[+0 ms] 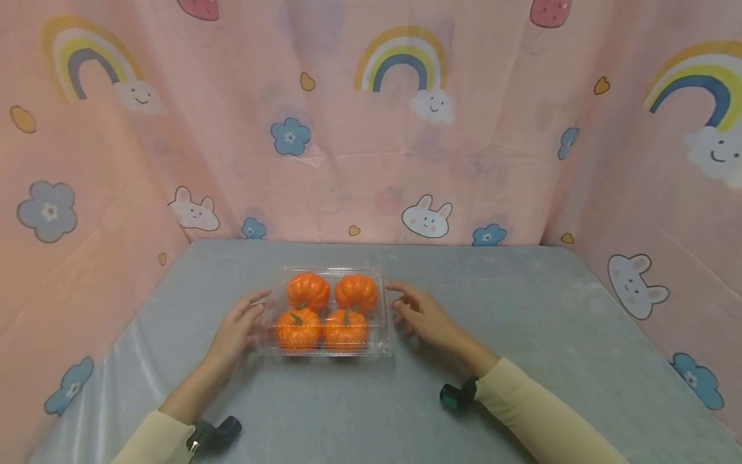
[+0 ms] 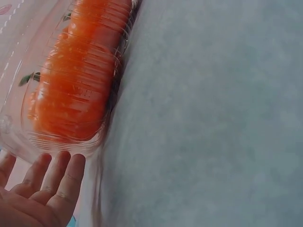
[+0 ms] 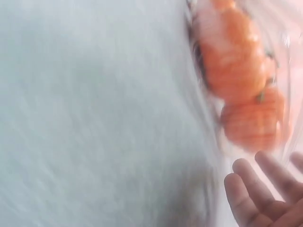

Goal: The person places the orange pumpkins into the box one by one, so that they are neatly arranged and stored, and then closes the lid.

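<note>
A clear plastic box [image 1: 380,335] with ridged sides sits on the table, and several small orange pumpkins [image 1: 308,291] with green stems show through it in two rows. At the box's left side is my left hand [image 1: 236,328]; in the left wrist view its extended fingertips [image 2: 75,163] are right at the ridged end wall. My right hand [image 1: 426,319] is by the opposite side, its index finger reaching toward the far right corner. The right wrist view, somewhat blurred, shows those fingers [image 3: 248,179] spread and slightly bent beside the box. Neither hand grips anything.
A grey cloth-covered table [image 1: 551,335] lies under the box and both forearms. Pink curtains [image 1: 348,180] printed with rainbows, rabbits and flowers enclose the back and both sides. Dark devices, one left [image 1: 214,435] and one right [image 1: 458,394], are worn at the wrists.
</note>
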`<state>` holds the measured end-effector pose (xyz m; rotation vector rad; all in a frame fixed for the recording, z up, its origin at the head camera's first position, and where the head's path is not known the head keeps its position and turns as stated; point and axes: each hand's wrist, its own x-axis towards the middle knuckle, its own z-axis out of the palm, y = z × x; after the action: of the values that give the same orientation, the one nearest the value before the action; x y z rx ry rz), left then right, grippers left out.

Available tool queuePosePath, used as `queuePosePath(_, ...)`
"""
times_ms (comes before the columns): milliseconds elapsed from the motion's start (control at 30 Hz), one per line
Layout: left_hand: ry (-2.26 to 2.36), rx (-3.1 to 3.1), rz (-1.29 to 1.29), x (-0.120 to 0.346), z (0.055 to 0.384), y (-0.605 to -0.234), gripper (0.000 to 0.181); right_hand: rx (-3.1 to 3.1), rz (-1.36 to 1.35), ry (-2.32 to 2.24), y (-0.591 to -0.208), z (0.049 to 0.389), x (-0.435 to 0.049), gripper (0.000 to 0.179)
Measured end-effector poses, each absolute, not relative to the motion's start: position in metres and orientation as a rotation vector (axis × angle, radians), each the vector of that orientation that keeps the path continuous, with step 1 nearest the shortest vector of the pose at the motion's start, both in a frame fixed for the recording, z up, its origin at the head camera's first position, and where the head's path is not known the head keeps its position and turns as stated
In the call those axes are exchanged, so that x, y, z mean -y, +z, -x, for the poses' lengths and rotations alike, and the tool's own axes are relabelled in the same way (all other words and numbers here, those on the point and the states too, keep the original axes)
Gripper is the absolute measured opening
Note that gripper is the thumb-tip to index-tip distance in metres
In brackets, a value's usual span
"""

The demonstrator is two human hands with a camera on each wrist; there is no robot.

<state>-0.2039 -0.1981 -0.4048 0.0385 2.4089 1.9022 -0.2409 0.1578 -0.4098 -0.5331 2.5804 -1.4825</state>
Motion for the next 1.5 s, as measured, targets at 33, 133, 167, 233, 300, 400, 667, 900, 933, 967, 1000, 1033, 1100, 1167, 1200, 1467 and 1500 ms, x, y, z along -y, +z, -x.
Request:
queuePosePath(33,1.888,-2.419,-0.034,0.199,0.203,-0.404,0.046,-2.583,0.536,-1.486,-0.409,0.238,-0.157,0.038)
queuePosePath(133,1.826,-2.456,-0.004,0.200,0.202,-0.404,0.045,-2.577,0.564,-1.500,-0.407,0.230,-0.157,0.039)
queuePosePath(167,1.806,-2.471,0.003,0.200,0.202,-0.404,0.045,-2.569,0.580,-1.504,-0.407,0.227,-0.157,0.039)
queuePosePath(233,1.765,-2.500,0.000,0.202,0.201,-0.405,0.044,-2.557,0.613,-1.509,-0.407,0.222,-0.157,0.041)
queuePosePath(300,1.739,-2.525,-0.036,0.204,0.199,-0.406,0.042,-2.551,0.628,-1.504,-0.407,0.216,-0.157,0.043)
queuePosePath(400,1.708,-2.563,-0.117,0.207,0.194,-0.408,0.040,-2.543,0.628,-1.486,-0.406,0.209,-0.156,0.047)
queuePosePath(667,1.547,-2.664,-0.200,0.213,0.180,-0.407,0.042,-2.422,0.631,-1.537,-0.406,0.197,-0.151,0.053)
queuePosePath(900,1.511,-2.650,-0.131,0.210,0.171,-0.404,0.047,-2.365,0.595,-1.587,-0.412,0.194,-0.147,0.055)
queuePosePath(933,1.535,-2.628,-0.125,0.209,0.171,-0.404,0.047,-2.357,0.591,-1.593,-0.412,0.194,-0.146,0.055)
queuePosePath(967,1.558,-2.604,-0.119,0.209,0.171,-0.405,0.047,-2.349,0.588,-1.600,-0.412,0.193,-0.145,0.055)
queuePosePath(1000,1.580,-2.579,-0.113,0.208,0.171,-0.405,0.048,-2.342,0.587,-1.605,-0.412,0.192,-0.145,0.055)
queuePosePath(1033,1.603,-2.550,-0.105,0.208,0.171,-0.406,0.048,-2.339,0.584,-1.606,-0.412,0.192,-0.144,0.056)
queuePosePath(1100,1.638,-2.502,-0.091,0.206,0.171,-0.406,0.049,-2.318,0.582,-1.625,-0.412,0.191,-0.143,0.057)
queuePosePath(1167,1.658,-2.472,-0.078,0.205,0.171,-0.407,0.050,-2.308,0.563,-1.633,-0.412,0.190,-0.141,0.058)
queuePosePath(1200,1.668,-2.460,-0.073,0.205,0.171,-0.407,0.050,-2.301,0.551,-1.641,-0.412,0.189,-0.140,0.059)
queuePosePath(1467,1.750,-2.383,-0.090,0.203,0.171,-0.408,0.055,-2.190,0.456,-1.748,-0.413,0.189,-0.135,0.065)
queuePosePath(1500,1.762,-2.368,-0.098,0.203,0.171,-0.408,0.055,-2.171,0.451,-1.761,-0.413,0.189,-0.135,0.065)
